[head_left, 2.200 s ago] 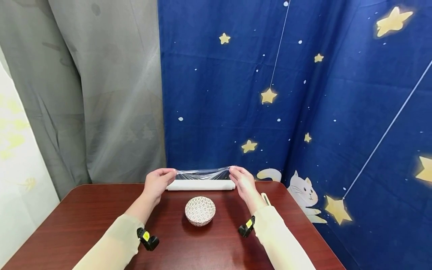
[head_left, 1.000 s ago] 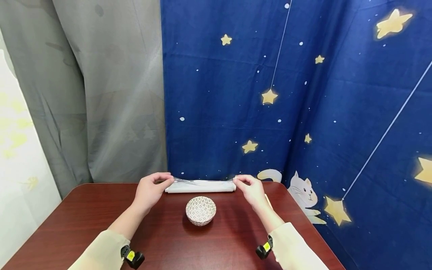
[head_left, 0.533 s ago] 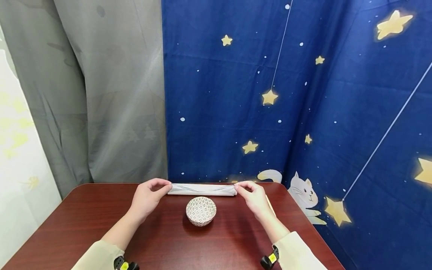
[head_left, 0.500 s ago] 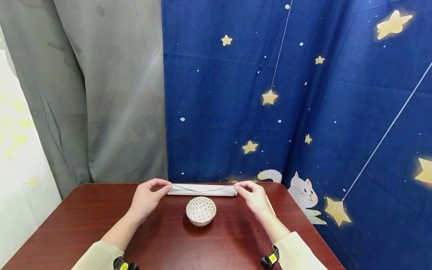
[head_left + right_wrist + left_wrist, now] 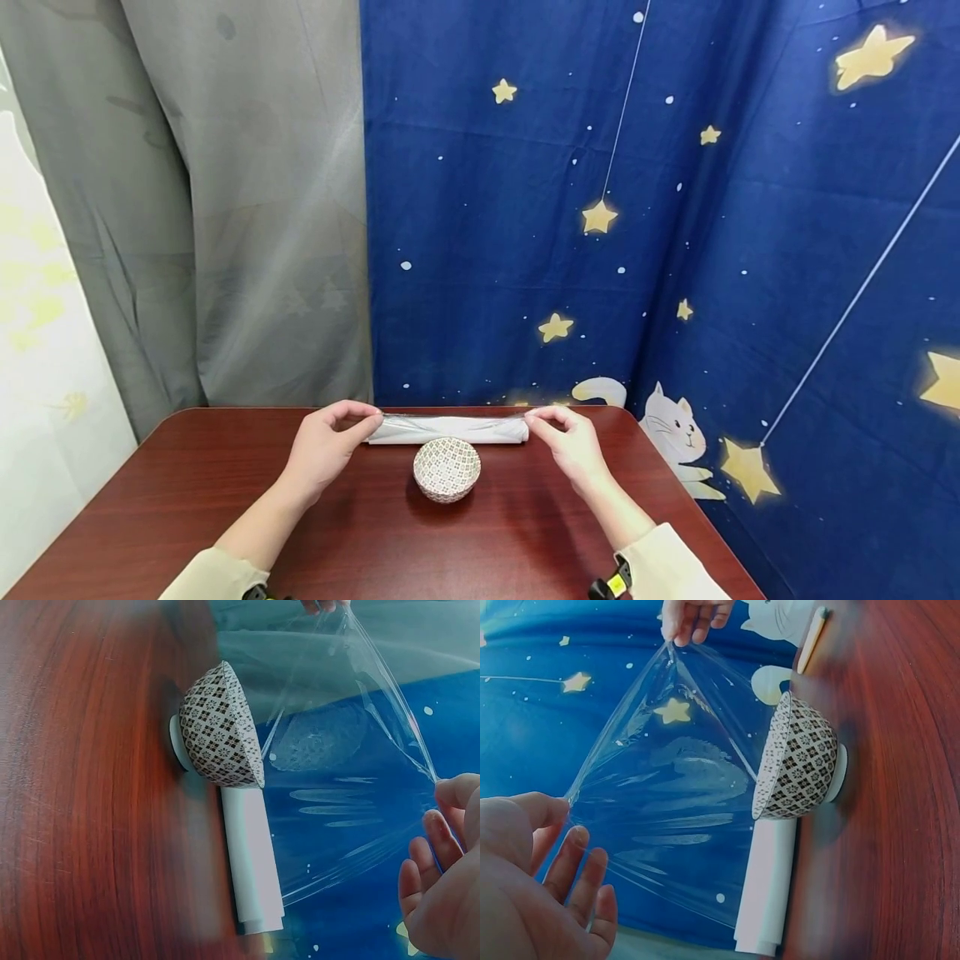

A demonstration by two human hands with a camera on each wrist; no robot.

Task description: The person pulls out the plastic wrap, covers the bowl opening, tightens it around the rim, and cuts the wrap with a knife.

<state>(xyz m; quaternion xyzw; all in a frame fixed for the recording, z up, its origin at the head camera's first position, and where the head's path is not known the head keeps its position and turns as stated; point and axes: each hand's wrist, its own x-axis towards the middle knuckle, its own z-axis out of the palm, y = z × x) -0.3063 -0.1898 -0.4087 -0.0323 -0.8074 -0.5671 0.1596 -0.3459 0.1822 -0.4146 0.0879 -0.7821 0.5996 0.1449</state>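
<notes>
A sheet of clear film point(image 5: 675, 772) stretches between both hands, its lower part running down to a white roll point(image 5: 450, 431) on the table behind a patterned bowl point(image 5: 447, 469). My left hand point(image 5: 322, 442) pinches one corner between thumb and index finger; its other fingers are loosely bent in the left wrist view. My right hand point(image 5: 573, 450) pinches the opposite corner, likewise seen at the edge of the right wrist view. The bowl point(image 5: 221, 727) stands upright just in front of the roll point(image 5: 253, 859), below the height of the hands.
A thin light-coloured tool point(image 5: 813, 641) with a dark tip lies on the reddish-brown table point(image 5: 187, 500), towards the right; my right arm hides it in the head view. A grey curtain point(image 5: 277, 208) and a blue star-patterned curtain point(image 5: 487, 208) hang behind the table's far edge.
Both hands have come lower and nearer with the film, ending slightly farther apart. The roll has shifted towards the bowl, which has stayed in place.
</notes>
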